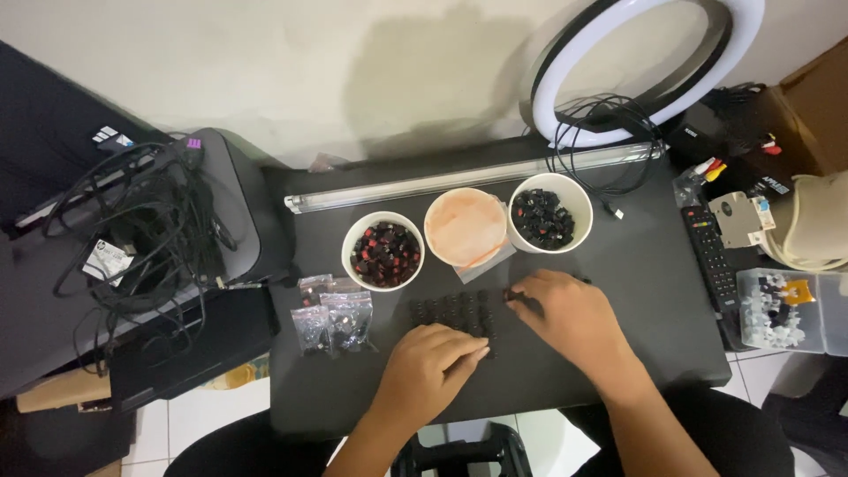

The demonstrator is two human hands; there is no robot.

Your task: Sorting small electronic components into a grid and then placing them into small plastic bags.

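Observation:
Rows of small black keyboard switches [450,311] lie on the black table [654,274] in front of me. My left hand [430,369] rests on the near end of the rows, fingers curled down onto them. My right hand [570,316] lies at the rows' right end, its fingertips pinching a small black piece; what it grips is too small to name for sure. Behind the rows stand three white bowls: the left bowl [383,251] holds red and black switches, the middle bowl [465,228] is covered with a pale orange film, the right bowl [550,213] holds black switches.
Small clear bags of parts [334,320] lie left of the rows. A long tube lamp [459,181] and a ring light [645,62] with cables sit at the back. A remote [711,256] and a clear parts box [782,309] are right; a cable-covered device [150,230] is left.

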